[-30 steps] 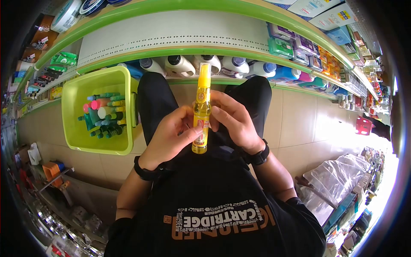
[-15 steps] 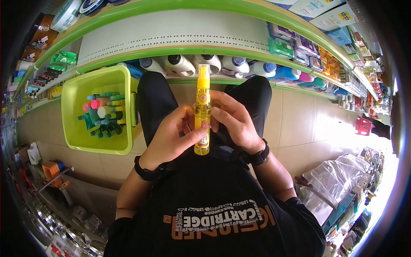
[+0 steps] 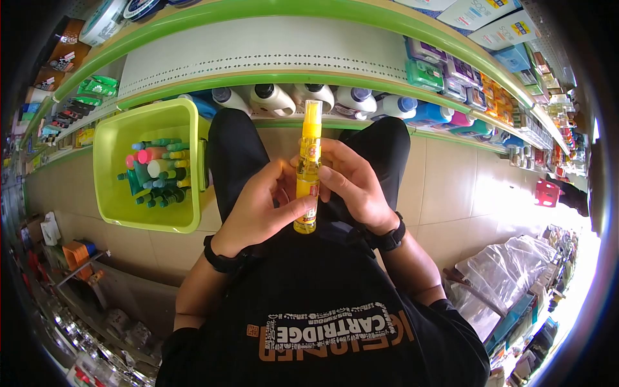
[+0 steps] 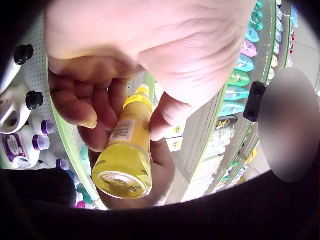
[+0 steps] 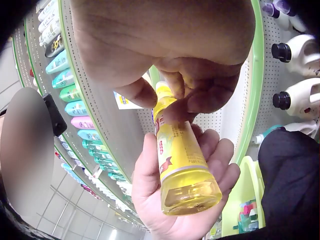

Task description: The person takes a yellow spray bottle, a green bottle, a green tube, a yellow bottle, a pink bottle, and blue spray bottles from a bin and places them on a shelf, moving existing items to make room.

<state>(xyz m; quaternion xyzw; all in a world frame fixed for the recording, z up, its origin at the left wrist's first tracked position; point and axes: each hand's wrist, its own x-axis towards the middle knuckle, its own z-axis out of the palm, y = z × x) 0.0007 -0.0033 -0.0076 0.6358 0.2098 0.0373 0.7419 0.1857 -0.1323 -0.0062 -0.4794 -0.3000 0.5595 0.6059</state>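
Upright in front of my lap is a small spray bottle [image 3: 308, 171] of clear yellow liquid, with a yellow top under a transparent cap. My left hand [image 3: 261, 200] grips its lower half, the thumb lying across the label. Higher up, my right hand [image 3: 356, 184] pinches the bottle near its shoulder between thumb and fingers. The left wrist view shows a barcode label on the bottle [image 4: 125, 150] and its round base. In the right wrist view the bottle [image 5: 185, 165] shows a yellow printed label, with my left hand [image 5: 152, 210] around its lower part.
To the left stands a lime-green basket [image 3: 103, 187] holding several small bottles [image 3: 158, 171]. Ahead, a green-edged shelf [image 3: 258, 48] runs above a row of large jugs [image 3: 274, 101]. Plastic sheeting [image 3: 506, 267] covers something at the right. Tiled floor [image 3: 445, 174] lies beside my knees.
The bottle has turned about its long axis, so its label faces more to the right. It has shifted slightly right and tilts a little. Both hands keep hold of it.
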